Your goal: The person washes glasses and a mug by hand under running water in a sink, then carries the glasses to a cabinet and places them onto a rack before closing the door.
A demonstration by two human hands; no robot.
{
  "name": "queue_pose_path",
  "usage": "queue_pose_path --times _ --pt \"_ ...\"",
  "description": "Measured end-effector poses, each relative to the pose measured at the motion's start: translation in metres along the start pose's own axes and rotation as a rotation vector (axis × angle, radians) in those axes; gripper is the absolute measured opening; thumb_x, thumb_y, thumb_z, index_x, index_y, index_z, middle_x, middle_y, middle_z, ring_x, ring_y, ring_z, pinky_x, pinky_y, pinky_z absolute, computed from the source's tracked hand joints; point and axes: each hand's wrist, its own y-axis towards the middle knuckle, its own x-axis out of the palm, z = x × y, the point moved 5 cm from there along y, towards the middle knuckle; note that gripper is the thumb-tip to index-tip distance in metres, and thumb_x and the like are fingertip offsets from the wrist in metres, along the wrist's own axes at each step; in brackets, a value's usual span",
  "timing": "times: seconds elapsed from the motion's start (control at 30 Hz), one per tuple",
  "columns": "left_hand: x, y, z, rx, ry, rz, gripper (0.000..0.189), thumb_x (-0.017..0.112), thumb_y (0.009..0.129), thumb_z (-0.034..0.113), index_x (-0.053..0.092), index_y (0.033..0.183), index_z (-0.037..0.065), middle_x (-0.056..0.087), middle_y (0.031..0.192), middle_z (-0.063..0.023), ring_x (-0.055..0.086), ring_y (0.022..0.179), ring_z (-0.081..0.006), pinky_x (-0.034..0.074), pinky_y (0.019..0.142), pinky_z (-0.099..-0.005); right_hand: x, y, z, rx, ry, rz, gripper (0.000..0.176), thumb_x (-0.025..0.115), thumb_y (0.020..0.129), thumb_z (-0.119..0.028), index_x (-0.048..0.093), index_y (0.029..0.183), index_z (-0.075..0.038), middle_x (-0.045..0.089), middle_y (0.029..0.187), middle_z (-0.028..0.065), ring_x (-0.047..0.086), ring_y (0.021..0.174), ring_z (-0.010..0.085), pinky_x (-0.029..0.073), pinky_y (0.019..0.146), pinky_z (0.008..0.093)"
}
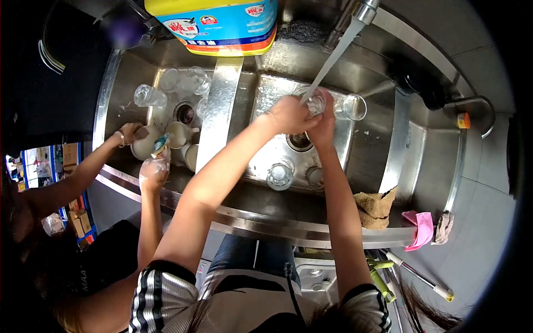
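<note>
1. Stainless-steel sink [219, 111] had two basins, and water [328, 66] ran from the tap [363, 11] into the right one.
2. Left hand [288, 114] and right hand [323, 123] met under the stream, both closed around a clear glass [316, 102] held above the right basin's drain.
3. A second glass [354, 107] lay on its side just beside the right hand; two more glasses [279, 176] stood on the basin floor.
4. In the left basin, a co-worker's hand [130, 133] gripped a white jug [145, 147].
5. A brown cloth [376, 208] and a pink cloth [420, 228] hung on the front rim.
</note>
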Motion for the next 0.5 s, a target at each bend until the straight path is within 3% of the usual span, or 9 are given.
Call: queue_pose_path --times 0.1,0.17,0.2,0.23,0.3,0.37,0.43,0.47,0.5 --pt "-0.010 -0.004 0.005 0.031 -0.017 0.151 0.048 0.044 0.085 0.039 0.062 0.062 0.000 0.060 0.079 -0.0184 0.056 0.083 -0.0339 0.043 0.077 -0.0414 0.021 -0.006 0.009 0.060 0.213 0.038 0.057 0.065 0.073 -0.011 0.036 0.121 -0.005 0.053 0.108 0.0107 0.053 0.097 0.0212 0.043 0.082 0.0300" --pt "-0.012 -0.005 0.007 -0.311 -0.107 0.071 0.050 0.041 0.086 0.040 0.063 0.068 -0.001 0.060 0.073 -0.0193 0.056 0.083 -0.0361 0.043 0.077 -0.0415 0.024 -0.006 0.002 0.109 0.195 0.022 0.055 0.065 0.075 -0.012 0.036 0.121 -0.005 0.052 0.109 0.0099 0.053 0.097 0.0200 0.042 0.082 0.0289" --pt "-0.008 -0.004 0.007 -0.429 -0.168 -0.110 0.045 0.034 0.086 0.040 0.058 0.098 0.004 0.060 0.084 -0.0201 0.056 0.087 -0.0340 0.042 0.078 -0.0414 0.026 -0.006 -0.003 0.096 0.247 0.045 0.055 0.066 0.074 -0.012 0.037 0.121 -0.005 0.052 0.108 0.0096 0.052 0.096 0.0197 0.042 0.082 0.0285" --pt "-0.002 -0.002 0.008 -0.429 -0.167 -0.118 0.045 0.034 0.086 0.040 0.058 0.098 0.004 0.060 0.084 -0.0201 0.056 0.087 -0.0340 0.042 0.078 -0.0414 0.026 -0.006 -0.008 0.082 0.295 0.069 0.056 0.066 0.074 -0.012 0.037 0.121 -0.005 0.052 0.107 0.0092 0.052 0.096 0.0195 0.041 0.083 0.0280" --pt "0.020 -0.009 -0.010 -0.781 -0.634 0.125 0.041 0.033 0.088 0.036 0.051 0.105 0.004 0.058 0.090 -0.0218 0.055 0.089 -0.0379 0.042 0.077 -0.0440 0.026 -0.010 -0.011 0.124 0.478 0.021 0.060 0.069 0.071 -0.013 0.037 0.121 -0.006 0.053 0.104 0.0104 0.053 0.095 0.0215 0.043 0.080 0.0299" --pt "0.042 0.000 -0.028 -0.697 -0.854 0.265 0.041 0.031 0.088 0.034 0.049 0.105 0.002 0.057 0.093 -0.0239 0.053 0.092 -0.0406 0.042 0.079 -0.0441 0.026 -0.012 -0.010 0.136 -0.086 -0.008 0.062 0.070 0.069 -0.013 0.037 0.120 -0.006 0.054 0.102 0.0120 0.056 0.091 0.0257 0.045 0.075 0.0332" --pt "0.024 -0.004 -0.019 -0.703 -1.033 0.246 0.050 0.036 0.087 0.039 0.052 0.097 -0.006 0.059 0.087 -0.0212 0.057 0.088 -0.0282 0.042 0.079 -0.0362 0.023 -0.011 -0.012 0.205 -0.025 -0.019 0.066 0.073 0.065 -0.015 0.037 0.120 -0.008 0.054 0.102 0.0140 0.057 0.087 0.0299 0.047 0.071 0.0371" --pt "0.010 -0.008 -0.011 -0.597 -0.715 0.046 0.053 0.037 0.087 0.044 0.055 0.094 -0.005 0.059 0.087 -0.0217 0.057 0.089 -0.0316 0.042 0.079 -0.0375 0.024 -0.011 0.002 0.147 0.040 0.018 0.068 0.075 0.063 -0.015 0.037 0.119 -0.009 0.055 0.102 0.0141 0.057 0.087 0.0303 0.047 0.072 0.0375" --pt "-0.005 -0.010 -0.010 -0.600 -0.715 0.047 0.053 0.037 0.087 0.044 0.055 0.094 -0.005 0.059 0.087 -0.0217 0.057 0.089 -0.0316 0.042 0.079 -0.0375 0.023 -0.012 0.009 0.089 0.108 0.054 0.069 0.076 0.061 -0.016 0.038 0.119 -0.010 0.055 0.102 0.0141 0.058 0.086 0.0307 0.047 0.072 0.0379"
